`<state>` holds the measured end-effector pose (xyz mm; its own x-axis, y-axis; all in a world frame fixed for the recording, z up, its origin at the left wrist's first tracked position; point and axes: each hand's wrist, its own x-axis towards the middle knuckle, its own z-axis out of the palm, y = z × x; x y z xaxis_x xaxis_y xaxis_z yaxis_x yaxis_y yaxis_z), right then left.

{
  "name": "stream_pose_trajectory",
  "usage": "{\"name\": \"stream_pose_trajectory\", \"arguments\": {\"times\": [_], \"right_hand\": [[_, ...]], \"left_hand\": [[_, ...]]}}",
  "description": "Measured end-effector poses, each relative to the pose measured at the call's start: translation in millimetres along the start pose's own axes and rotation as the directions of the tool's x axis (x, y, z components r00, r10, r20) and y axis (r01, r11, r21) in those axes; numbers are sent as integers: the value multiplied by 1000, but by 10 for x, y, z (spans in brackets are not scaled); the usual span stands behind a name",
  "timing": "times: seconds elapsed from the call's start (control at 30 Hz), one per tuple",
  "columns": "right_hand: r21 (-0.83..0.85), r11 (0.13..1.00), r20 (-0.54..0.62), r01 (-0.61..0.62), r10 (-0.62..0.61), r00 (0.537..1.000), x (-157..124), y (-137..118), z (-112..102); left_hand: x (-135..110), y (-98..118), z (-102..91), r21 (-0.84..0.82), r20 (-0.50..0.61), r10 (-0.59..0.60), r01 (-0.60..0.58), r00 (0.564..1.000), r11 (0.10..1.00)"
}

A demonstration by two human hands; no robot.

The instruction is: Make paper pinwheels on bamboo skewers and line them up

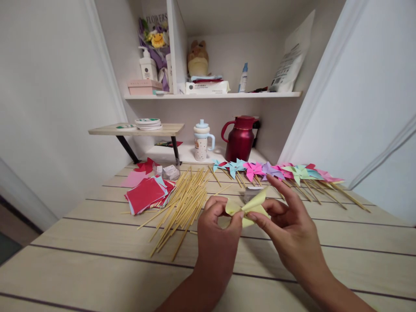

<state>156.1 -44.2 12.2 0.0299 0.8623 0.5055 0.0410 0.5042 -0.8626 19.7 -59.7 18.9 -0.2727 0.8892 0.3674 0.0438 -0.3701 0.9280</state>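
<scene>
A yellow paper pinwheel (255, 203), its corners folded toward the middle, is held up between both hands over the table. My left hand (218, 229) is closed, pinching its left side near the centre with thumb and curled fingers. My right hand (290, 227) pinches the right side between thumb and fingers, while the index finger points up, free of the paper. Behind the paper sits a small clear box (251, 193), partly hidden. To the left lies a loose heap of thin wooden sticks (185, 203). Finished pinwheels on sticks (253, 170) line the table's back right.
Left of the sticks is a stack of coloured paper squares (146, 195), with small clear boxes (169, 172) behind. A red thermos jug (240, 138) and a white-and-blue cup (201, 141) stand at the back. A small raised shelf (110, 129) holds tape rolls (148, 125).
</scene>
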Motion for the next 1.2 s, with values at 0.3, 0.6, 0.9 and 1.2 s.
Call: {"name": "stream_pose_trajectory", "arguments": {"times": [0.3,0.6,0.9,1.2], "right_hand": [[22,997,-16,-72,73,997,6,17,-16],[-111,990,33,-91,95,995,9,138,-72],[1,993,74,-117,116,990,27,191,-24],[51,987,62,-150,146,987,26,170,22]], "left_hand": [[6,1,-20,-36,42,-48,50,998,998],[1,-3,6,-44,45,-121,123,992,991],[0,-44,33,-183,53,-296,301,954,936],[-1,-12,36,-297,106,-398,411,911,862]]}}
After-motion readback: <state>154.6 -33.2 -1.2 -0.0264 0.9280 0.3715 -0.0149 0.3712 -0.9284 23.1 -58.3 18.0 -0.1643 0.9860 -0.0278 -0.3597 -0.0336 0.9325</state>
